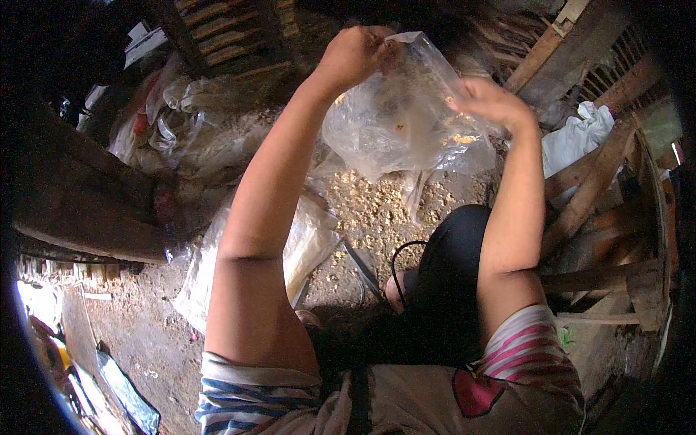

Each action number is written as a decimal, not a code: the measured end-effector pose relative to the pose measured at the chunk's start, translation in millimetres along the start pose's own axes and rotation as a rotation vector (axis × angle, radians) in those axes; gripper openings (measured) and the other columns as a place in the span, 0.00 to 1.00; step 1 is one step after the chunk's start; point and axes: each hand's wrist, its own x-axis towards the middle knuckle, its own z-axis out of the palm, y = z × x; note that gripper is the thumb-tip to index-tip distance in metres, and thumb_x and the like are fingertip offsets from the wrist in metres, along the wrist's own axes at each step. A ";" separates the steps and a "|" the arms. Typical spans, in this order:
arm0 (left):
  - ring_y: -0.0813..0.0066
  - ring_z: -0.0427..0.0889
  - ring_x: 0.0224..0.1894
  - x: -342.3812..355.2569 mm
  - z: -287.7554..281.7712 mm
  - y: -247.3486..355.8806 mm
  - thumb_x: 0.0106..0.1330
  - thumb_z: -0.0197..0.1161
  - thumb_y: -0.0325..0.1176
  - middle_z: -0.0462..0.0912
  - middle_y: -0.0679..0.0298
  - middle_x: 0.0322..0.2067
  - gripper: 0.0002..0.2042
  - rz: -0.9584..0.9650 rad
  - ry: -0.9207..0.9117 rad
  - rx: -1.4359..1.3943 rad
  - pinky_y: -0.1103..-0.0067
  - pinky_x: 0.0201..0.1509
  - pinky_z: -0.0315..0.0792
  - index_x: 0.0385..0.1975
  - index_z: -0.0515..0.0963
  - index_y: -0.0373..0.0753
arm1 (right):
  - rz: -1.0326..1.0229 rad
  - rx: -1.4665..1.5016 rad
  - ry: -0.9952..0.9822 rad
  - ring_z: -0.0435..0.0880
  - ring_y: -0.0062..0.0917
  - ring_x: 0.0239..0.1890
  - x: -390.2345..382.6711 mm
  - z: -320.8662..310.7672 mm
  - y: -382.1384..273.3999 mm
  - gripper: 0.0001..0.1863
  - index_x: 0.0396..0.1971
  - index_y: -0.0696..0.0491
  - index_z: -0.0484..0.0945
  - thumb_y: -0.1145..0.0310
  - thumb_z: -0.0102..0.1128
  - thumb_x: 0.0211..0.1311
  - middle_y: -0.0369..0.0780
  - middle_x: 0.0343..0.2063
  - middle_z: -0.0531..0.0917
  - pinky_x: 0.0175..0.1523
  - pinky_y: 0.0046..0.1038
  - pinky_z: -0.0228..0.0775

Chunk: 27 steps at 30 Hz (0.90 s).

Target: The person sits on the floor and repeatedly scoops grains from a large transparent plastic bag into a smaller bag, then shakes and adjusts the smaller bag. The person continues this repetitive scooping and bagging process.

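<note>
Setting: rough shed or farm outbuilding, probably a storage or animal shelter; the dim light leaves this uncertain. Evidence: bare dirt floor (138,341) strewn with wood shavings (377,210); weathered timber beams (80,196); slatted wooden frames (602,181); crumpled plastic sacks (196,123) heaped against the wall.

Dim scene, warm brownish cast. Light falls from above onto the forearms and the clear plastic bag (406,116), which shows soft glare on its folds. Blown-out patch at the lower left rim. Corners are black from fisheye vignetting; the wooden slats (602,174) bend toward the rim. Right hand (493,101) slightly motion-blurred. Deep shadow under the torso. Grainy overall.
</note>
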 end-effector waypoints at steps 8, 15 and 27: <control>0.53 0.83 0.36 -1.5 -9.2 7.0 0.65 0.59 0.44 0.85 0.56 0.30 0.12 -0.062 0.022 0.101 0.66 0.42 0.76 0.38 0.83 0.45 | 0.145 -0.041 0.129 0.81 0.23 0.40 15.2 8.1 43.3 0.21 0.46 0.59 0.80 0.56 0.60 0.64 0.39 0.35 0.87 0.50 0.28 0.71; 0.54 0.84 0.36 -9.1 -18.8 -10.0 0.66 0.58 0.43 0.85 0.55 0.31 0.13 -0.114 0.121 0.039 0.67 0.43 0.76 0.38 0.83 0.42 | -0.037 0.238 0.086 0.82 0.21 0.37 2.3 4.2 13.5 0.17 0.38 0.59 0.84 0.59 0.58 0.66 0.40 0.33 0.87 0.46 0.25 0.72; 0.59 0.84 0.32 -5.9 -38.2 -1.7 0.67 0.57 0.42 0.85 0.59 0.27 0.12 -0.122 0.186 -0.045 0.70 0.40 0.75 0.33 0.83 0.42 | -0.077 0.296 0.125 0.81 0.18 0.32 2.9 10.4 -31.5 0.13 0.35 0.59 0.83 0.65 0.56 0.63 0.39 0.28 0.85 0.41 0.22 0.72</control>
